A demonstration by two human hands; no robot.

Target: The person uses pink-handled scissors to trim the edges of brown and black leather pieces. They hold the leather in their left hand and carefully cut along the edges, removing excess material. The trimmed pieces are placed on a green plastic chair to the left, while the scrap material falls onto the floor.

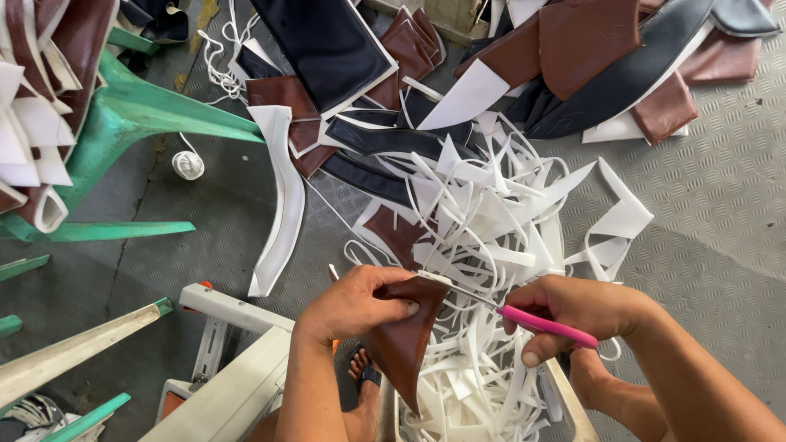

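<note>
Leather piece (403, 340) clenched in my left hand (354, 304); right hand (573, 315) grasping pink scissors (544, 325), blades at its top edge, white scraps (491, 213) beyond.

The floor (720, 213) is grey metal tread plate with a raised diamond pattern, evenly lit by soft daylight. A green plastic chair (139, 110) stands at left, stacked with cut pieces; a white frame (233, 360) lies at lower left. White offcut strips (491, 205) and brown and navy panels (327, 41) cover the floor at centre and top.

Bright, even daylight; soft shadows, sharp focus, slight wide-angle bending at the edges
</note>
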